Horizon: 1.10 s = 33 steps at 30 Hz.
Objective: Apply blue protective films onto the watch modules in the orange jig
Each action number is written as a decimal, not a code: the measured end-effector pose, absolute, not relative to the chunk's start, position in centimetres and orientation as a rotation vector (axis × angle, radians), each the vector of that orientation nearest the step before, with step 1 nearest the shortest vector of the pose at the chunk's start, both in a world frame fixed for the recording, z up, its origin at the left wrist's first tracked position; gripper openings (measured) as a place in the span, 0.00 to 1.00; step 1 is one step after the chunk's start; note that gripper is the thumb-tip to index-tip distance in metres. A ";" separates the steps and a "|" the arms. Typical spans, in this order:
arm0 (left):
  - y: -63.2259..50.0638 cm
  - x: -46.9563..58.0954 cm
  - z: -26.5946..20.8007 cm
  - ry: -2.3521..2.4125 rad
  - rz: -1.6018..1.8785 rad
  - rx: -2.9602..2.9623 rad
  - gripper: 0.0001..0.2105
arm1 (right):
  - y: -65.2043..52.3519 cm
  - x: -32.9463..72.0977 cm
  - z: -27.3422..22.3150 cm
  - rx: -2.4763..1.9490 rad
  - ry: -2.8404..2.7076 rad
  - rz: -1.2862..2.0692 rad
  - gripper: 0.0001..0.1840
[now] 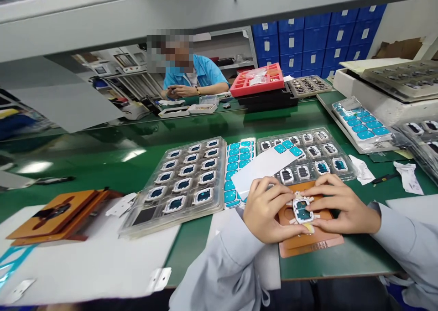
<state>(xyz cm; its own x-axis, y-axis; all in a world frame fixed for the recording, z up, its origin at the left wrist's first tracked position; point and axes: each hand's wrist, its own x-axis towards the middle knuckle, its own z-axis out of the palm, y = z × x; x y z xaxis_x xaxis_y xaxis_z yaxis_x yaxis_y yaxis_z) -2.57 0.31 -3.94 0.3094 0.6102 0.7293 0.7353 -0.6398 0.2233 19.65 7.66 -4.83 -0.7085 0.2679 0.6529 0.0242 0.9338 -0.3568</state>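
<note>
A small white-framed part with a dark blue middle (pixel 303 209) lies on an orange-brown fixture block (pixel 310 242) at the table's near edge. My left hand (pixel 265 208) presses on the part from the left, fingers curled at its edge. My right hand (pixel 337 201) holds it from the right, thumb and fingers touching its frame. A white backing sheet with two blue stickers (pixel 265 167) lies just behind my left hand.
A clear tray of white-framed parts (pixel 181 178) lies to the left, a sheet of blue stickers (pixel 237 158) beside it, another parts tray (pixel 316 156) behind my hands. Orange fixture (pixel 61 215) at far left. Across the green table (pixel 191 124) sits another person (pixel 191 76); red tray (pixel 258 80).
</note>
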 end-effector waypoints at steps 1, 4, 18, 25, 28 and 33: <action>0.3 -2.6 -3.9 -1.248 -1.240 -2.420 0.22 | 7.6 19.7 -4.8 -0.208 -2.332 0.417 0.07; 0.4 -2.8 -4.0 -1.243 -1.232 -2.439 0.22 | 7.6 19.7 -4.8 -0.211 -2.339 0.420 0.06; 1.1 -3.0 -5.1 -1.305 -1.380 -2.704 0.32 | 7.5 19.4 -5.1 -0.279 -2.274 0.656 0.15; 0.5 -2.9 -5.0 -1.395 -0.986 -2.794 0.42 | 8.0 19.5 -6.2 -0.271 -2.031 1.286 0.21; 1.6 -4.1 -5.6 -1.672 -0.997 -2.581 0.32 | 8.9 19.8 -6.3 -0.290 -2.015 1.302 0.21; 5.2 -7.7 -7.4 -2.262 -0.882 -2.007 0.28 | 12.8 22.4 -5.2 -0.513 -2.028 0.812 0.19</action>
